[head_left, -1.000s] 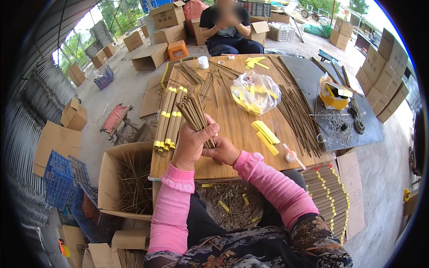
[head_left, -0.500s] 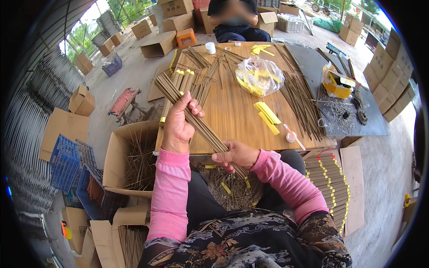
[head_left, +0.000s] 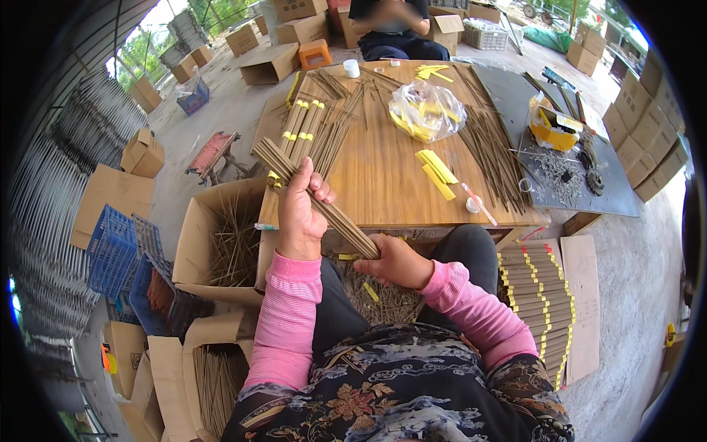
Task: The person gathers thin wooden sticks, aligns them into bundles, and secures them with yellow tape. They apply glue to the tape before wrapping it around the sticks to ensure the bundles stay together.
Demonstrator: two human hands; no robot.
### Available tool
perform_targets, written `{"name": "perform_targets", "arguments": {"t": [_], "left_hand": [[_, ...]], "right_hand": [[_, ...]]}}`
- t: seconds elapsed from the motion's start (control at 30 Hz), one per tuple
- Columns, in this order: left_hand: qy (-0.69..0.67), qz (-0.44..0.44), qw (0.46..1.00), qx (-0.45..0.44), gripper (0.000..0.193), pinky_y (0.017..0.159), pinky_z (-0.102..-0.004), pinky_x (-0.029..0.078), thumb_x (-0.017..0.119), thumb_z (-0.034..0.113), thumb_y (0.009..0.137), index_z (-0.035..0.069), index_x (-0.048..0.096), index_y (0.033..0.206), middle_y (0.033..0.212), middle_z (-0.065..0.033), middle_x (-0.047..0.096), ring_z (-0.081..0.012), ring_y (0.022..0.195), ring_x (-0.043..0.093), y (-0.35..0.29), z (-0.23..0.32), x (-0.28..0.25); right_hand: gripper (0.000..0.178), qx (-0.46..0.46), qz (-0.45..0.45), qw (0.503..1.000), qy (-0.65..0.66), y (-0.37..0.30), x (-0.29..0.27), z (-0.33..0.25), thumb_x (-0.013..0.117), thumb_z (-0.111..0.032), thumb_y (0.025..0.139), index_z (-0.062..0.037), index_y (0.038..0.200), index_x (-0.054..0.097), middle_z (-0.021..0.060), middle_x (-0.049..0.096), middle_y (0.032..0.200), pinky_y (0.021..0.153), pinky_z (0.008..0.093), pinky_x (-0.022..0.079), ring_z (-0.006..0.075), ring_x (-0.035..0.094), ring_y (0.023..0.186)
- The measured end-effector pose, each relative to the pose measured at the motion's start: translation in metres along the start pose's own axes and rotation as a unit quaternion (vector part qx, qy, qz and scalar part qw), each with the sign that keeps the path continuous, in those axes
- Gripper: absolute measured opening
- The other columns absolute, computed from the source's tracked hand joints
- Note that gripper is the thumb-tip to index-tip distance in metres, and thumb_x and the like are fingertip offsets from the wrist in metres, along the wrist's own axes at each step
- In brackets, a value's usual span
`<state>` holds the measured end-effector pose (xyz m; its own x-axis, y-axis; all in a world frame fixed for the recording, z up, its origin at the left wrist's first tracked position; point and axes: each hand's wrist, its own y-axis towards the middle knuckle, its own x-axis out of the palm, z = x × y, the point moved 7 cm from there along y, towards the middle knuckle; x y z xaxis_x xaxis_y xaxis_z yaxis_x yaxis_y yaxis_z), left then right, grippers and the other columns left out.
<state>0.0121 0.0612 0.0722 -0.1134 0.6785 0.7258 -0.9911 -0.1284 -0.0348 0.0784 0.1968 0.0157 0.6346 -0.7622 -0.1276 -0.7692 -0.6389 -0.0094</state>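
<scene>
Between both my hands a bundle of thin brown sticks slants from upper left to lower right, above the near edge of the wooden table. My left hand is wrapped round its upper part, with the stick ends poking out beyond. My right hand is closed over the lower end and hides the tips. Just past my left hand lie finished-looking bundles with yellow bands. Several yellow strips rest on the table to the right, beside a small white pot with a brush-like stick.
A clear bag of yellow strips and loose sticks lie on the table. An open carton of sticks stands at left, banded bundles at right. A dark board adjoins the table. Another person sits opposite.
My right hand now covers the bundle's lower end, which stuck out below it before. The bundle remains in both hands. The view has shifted slightly.
</scene>
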Motion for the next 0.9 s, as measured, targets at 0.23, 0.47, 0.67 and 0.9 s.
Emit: {"name": "perform_targets", "arguments": {"t": [0.23, 0.47, 0.67, 0.9], "left_hand": [[0.032, -0.039, 0.999, -0.002, 0.019, 0.046, -0.0208, 0.034, 0.056, 0.026, 0.086, 0.011, 0.049, 0.078, 0.058, 0.0052, 0.042, -0.0061, 0.047, 0.038, -0.013, 0.004, 0.004], [-0.083, -0.078, 0.992, -0.047, 0.016, 0.044, -0.0211, 0.034, 0.053, 0.02, 0.088, 0.01, 0.048, 0.076, 0.059, 0.0036, 0.043, -0.0058, 0.046, 0.038, -0.014, 0.002, -0.011], [0.026, 0.06, 0.998, 0.002, 0.016, 0.046, -0.0225, 0.036, 0.057, 0.023, 0.085, 0.011, 0.049, 0.077, 0.059, 0.0027, 0.046, -0.0083, 0.048, 0.042, -0.015, 0.003, -0.024], [-0.106, -0.13, 0.984, -0.055, 0.02, 0.045, -0.0227, 0.035, 0.052, 0.027, 0.088, 0.01, 0.049, 0.079, 0.057, 0.0024, 0.043, -0.008, 0.046, 0.039, -0.015, 0.008, -0.013]], "right_hand": [[0.023, 0.106, -0.064, 0.989, 0.076, -0.019, 0.019, -0.003, 0.059, -0.023, 0.083, -0.0055, 0.075, 0.047, -0.0007, 0.044, 0.051, 0.039, 0.0204, 0.04, 0.0089, 0.048, 0.042], [0.021, 0.141, -0.193, 0.922, 0.305, -0.033, 0.039, 0.003, 0.061, -0.016, 0.082, -0.0039, 0.086, 0.044, 0.0005, 0.049, 0.06, 0.04, 0.0224, 0.045, 0.0082, 0.05, 0.044], [0.018, 0.141, -0.112, 0.973, 0.143, -0.033, 0.03, 0.007, 0.057, -0.016, 0.084, -0.0044, 0.086, 0.043, 0.0006, 0.048, 0.06, 0.038, 0.0209, 0.043, 0.0073, 0.048, 0.043], [0.018, 0.202, -0.225, 0.875, 0.377, -0.05, 0.045, 0.006, 0.057, -0.014, 0.085, -0.0066, 0.08, 0.042, -0.0014, 0.042, 0.052, 0.031, 0.0205, 0.035, 0.0064, 0.041, 0.037]]}}
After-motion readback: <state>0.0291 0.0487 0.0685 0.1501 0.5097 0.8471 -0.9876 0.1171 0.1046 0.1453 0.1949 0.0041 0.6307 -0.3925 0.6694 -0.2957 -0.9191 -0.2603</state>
